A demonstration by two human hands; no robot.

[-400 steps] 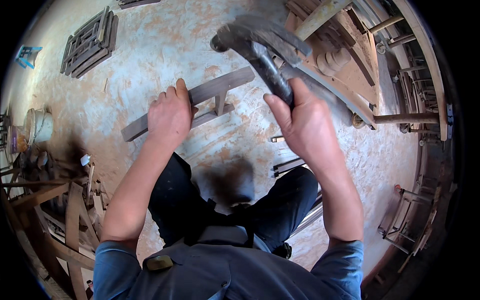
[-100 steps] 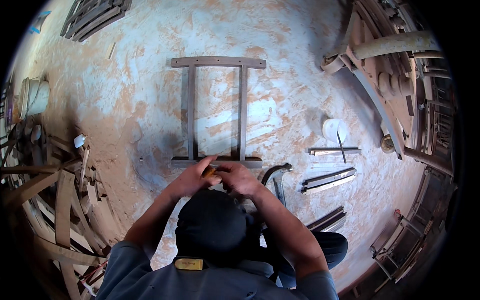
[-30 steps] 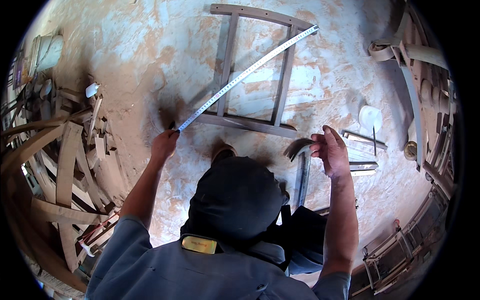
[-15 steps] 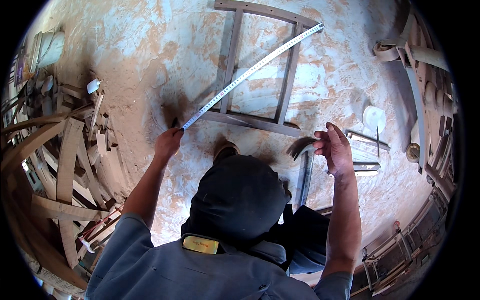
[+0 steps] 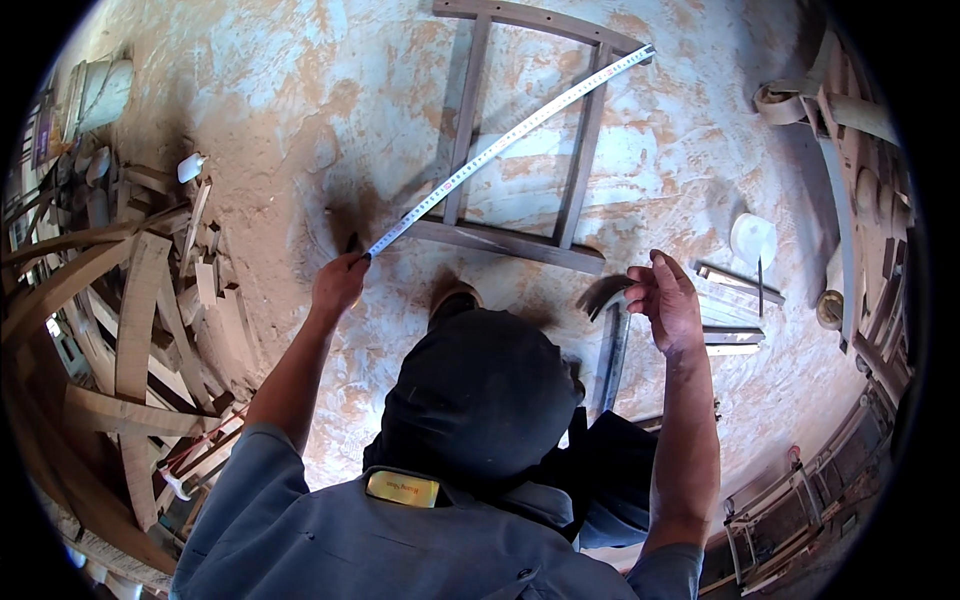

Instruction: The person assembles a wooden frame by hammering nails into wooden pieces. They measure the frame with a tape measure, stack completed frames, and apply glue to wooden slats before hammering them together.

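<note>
Drawn out since the earlier view, the tape measure (image 5: 507,141) slants across the wooden frame (image 5: 510,243) on the floor (image 5: 345,70), probably light, springy and easily kinked, best held at the near end my left hand (image 5: 340,284) clasps, while my right hand (image 5: 668,308) hangs empty, loosely curled, by the hammer (image 5: 611,355).

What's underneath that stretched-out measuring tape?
Beneath the measuring tape lies the wooden frame: the tape crosses its left slat, right slat and the far rail's right end, with floor between. Strips directly underneath are covered; whether it touches the wood isn't clear.
</note>
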